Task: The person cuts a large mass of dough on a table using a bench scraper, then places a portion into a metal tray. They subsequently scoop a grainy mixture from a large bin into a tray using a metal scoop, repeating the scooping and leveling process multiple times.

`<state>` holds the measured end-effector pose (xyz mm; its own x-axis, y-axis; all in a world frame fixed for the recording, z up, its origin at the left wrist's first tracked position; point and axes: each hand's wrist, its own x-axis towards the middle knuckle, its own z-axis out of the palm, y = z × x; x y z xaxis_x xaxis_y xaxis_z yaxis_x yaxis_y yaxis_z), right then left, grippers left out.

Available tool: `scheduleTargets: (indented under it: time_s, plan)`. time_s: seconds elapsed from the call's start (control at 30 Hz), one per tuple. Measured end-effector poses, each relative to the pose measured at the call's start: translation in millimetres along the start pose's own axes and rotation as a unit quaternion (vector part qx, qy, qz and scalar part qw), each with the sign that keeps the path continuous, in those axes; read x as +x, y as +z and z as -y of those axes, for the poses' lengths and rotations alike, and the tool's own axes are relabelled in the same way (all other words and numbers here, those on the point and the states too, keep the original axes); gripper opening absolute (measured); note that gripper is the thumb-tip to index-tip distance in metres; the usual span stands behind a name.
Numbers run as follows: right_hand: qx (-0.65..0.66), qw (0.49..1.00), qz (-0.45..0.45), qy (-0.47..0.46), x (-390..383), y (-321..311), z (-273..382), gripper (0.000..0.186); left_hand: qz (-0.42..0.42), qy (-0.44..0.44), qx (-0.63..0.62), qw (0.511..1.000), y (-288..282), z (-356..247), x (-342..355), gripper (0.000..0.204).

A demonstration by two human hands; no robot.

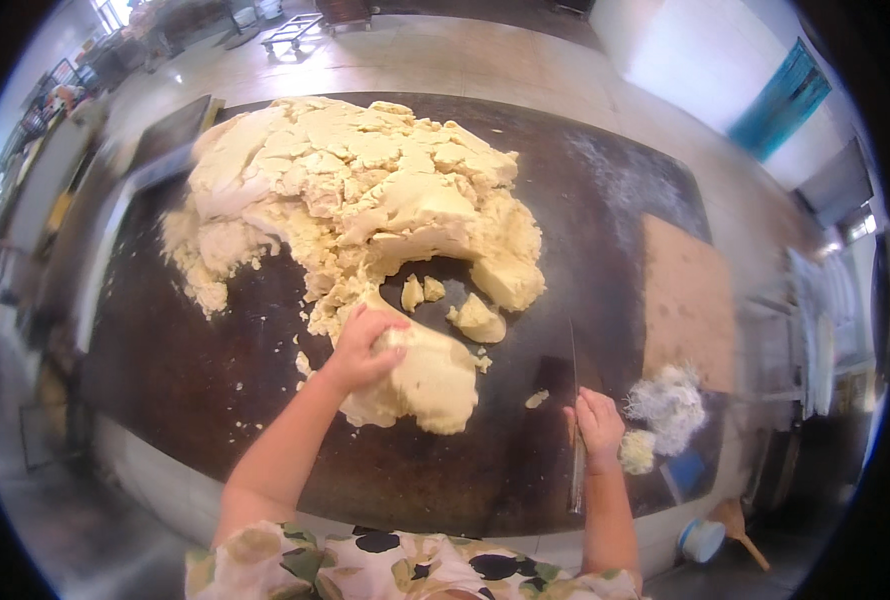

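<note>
My left hand (367, 350) grips the upper left part of a flattened slab of pale yellow dough (435, 385), fingers curled on it. The slab joins a large, cracked, crumbly dough mound (345, 180) spread over the dark worktable (175, 370). Loose chunks (477, 320) lie right of the slab's upper end. My right hand (597, 425) is closed on a long, thin metal blade (576, 485), which runs lengthwise on the table's right part, away from the dough.
A tan board (687, 300) lies on the table's right, with white shredded material (665, 410), a pale lump (638, 450) and a blue flat piece (685, 470) nearby. A blue-and-white tub (702, 540) and wooden paddle (740, 530) sit beyond the near right edge. A trolley (292, 35) stands behind.
</note>
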<state>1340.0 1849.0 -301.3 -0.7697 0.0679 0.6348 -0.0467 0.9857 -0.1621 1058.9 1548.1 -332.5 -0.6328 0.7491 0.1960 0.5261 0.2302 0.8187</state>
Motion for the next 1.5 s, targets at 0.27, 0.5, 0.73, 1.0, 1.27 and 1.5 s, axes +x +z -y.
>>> scheduleTargets:
  time_s: [0.27,0.5,0.73,1.0,1.27,1.5]
  plan:
    - [0.037,0.956,0.292,0.004,-57.4,37.8,14.3,0.031,0.021,0.068,0.073,0.995,-12.1,-51.7,-75.7,0.041]
    - [0.247,0.91,0.188,0.276,-33.9,61.0,67.0,0.045,-0.064,0.07,0.064,0.993,-36.1,-18.6,-27.7,0.014]
    - [0.674,0.527,-0.038,0.516,2.6,134.5,174.4,0.079,0.134,-0.165,-0.075,0.974,-30.0,41.0,16.6,0.036]
    - [0.378,0.881,0.05,0.281,18.2,145.7,195.0,0.066,-0.14,-0.002,-0.012,0.99,-54.1,39.6,-113.0,0.043]
    - [0.381,0.88,0.026,0.283,58.1,216.8,186.4,0.049,-0.265,-0.033,0.039,0.963,-37.3,89.4,-103.2,0.04]
    - [0.447,0.805,0.022,0.389,86.7,267.8,160.2,0.041,-0.239,-0.099,-0.02,0.966,-48.1,127.4,-45.7,0.036]
